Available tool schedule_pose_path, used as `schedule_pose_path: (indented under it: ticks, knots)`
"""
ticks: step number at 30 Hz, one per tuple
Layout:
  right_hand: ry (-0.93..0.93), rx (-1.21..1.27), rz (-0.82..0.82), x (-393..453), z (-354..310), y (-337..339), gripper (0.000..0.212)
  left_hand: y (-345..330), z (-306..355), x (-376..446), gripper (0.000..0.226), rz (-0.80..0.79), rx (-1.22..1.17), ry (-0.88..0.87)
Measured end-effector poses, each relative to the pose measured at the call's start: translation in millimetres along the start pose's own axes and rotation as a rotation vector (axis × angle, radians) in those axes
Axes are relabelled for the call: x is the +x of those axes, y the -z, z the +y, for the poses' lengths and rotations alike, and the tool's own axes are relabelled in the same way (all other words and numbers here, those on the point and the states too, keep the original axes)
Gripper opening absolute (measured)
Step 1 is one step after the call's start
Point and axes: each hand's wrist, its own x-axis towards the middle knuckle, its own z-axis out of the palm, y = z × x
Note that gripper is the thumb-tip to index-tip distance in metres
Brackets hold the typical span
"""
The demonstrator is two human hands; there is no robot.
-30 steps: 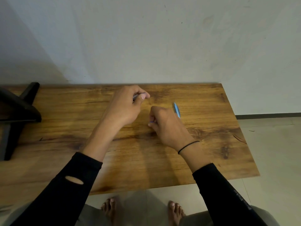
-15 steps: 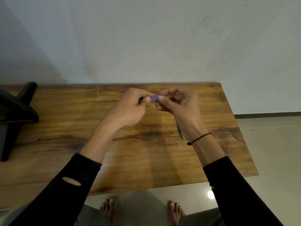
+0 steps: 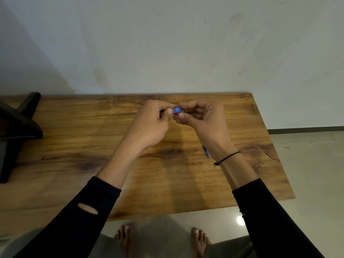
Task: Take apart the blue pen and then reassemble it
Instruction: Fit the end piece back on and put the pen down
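Both hands meet above the far middle of the wooden table [image 3: 74, 164]. A short blue pen piece [image 3: 176, 110] shows between the fingertips of my left hand [image 3: 149, 125] and my right hand [image 3: 202, 120]; both pinch it, and most of it is hidden inside the fingers. A dark end pokes out at the left of my left fist. Another blue pen part [image 3: 207, 151] lies flat on the table beside my right wrist, partly hidden by the wrist.
A black stand or chair part [image 3: 18, 125] rests on the table's left end. The wall runs right behind the table's far edge. The table's right edge drops to a tiled floor [image 3: 307, 164]. My bare feet [image 3: 126, 237] show below the near edge.
A second ago my right hand was down on the table next to the blue part; it has risen to join my left hand on the small blue piece. Since half a second ago little differs.
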Motion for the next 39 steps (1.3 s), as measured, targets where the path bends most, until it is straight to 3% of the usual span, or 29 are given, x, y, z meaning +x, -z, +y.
schedule_pose_path:
  ticks: [4, 9, 15, 20, 26, 30, 39]
  knots:
    - [0.083, -0.206, -0.010, -3, -2, -10, 0.034, -9, -1, 0, 0.027, 0.064, -0.259, 0.069]
    - [0.316, -0.747, -0.164, -10, -1, -14, 0.063, -16, 2, -3, 0.020, 0.124, -0.562, 0.232]
    - [0.409, -1.074, -0.289, -10, -3, 1, 0.078, -25, -5, -2, 0.031, 0.083, -0.410, 0.236]
    - [0.375, -1.293, -0.384, -11, 1, 8, 0.102, -32, -11, -4, 0.033, -0.037, -0.297, 0.245]
    - [0.336, -1.473, -0.431, -9, 14, 17, 0.104, -31, -13, -1, 0.022, -0.025, -0.031, 0.235]
    - [0.305, -1.504, -0.463, -10, 24, 18, 0.104, -21, -21, 2, 0.012, 0.025, -0.029, 0.262]
    - [0.311, -1.467, -0.450, -5, 34, 19, 0.108, -27, -25, -5, 0.013, 0.141, 0.095, 0.115]
